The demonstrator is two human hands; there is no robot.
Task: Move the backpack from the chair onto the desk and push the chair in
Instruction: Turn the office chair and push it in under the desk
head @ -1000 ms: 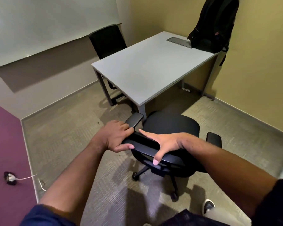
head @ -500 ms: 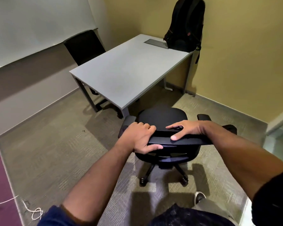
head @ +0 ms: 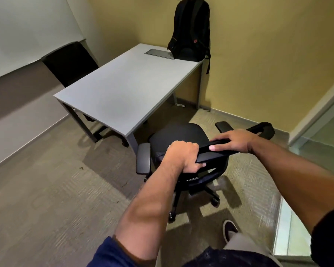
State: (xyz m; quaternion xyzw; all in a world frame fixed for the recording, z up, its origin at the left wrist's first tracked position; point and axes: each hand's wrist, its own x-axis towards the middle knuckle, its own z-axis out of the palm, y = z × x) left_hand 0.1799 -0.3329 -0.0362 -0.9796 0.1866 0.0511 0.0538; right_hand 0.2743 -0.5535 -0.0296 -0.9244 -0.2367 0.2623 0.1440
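The left hand (head: 183,157) is wrapping tight around the top edge of the black office chair (head: 179,137), with the fingers curled over the backrest and the thumb tucked under it. The right hand (head: 233,140) is lying flatter on the same top edge, just to the right of the left hand, with the fingers spread along the bar and pressing down on it. Both hands are holding the chair back.

Just past the hands, the round black seat is sitting in front of the near corner of the grey desk (head: 123,89). The seat is not yet under the desk. One armrest is sticking out to the left of the left hand, and the other is showing beyond the right hand. Below the hands, the chair's legs and wheels are standing on the carpet (head: 56,189).

Far beyond the hands, the black backpack (head: 191,29) is standing upright on the far end of the desk, leaning against the yellow wall (head: 268,54). A flat grey panel (head: 159,53) is lying in the desk top, just to the left of the backpack.

A second black chair (head: 71,63) is sitting on the far side of the desk, well to the left of the hands. A dark shoe (head: 229,229) is showing on the floor, below the right arm.
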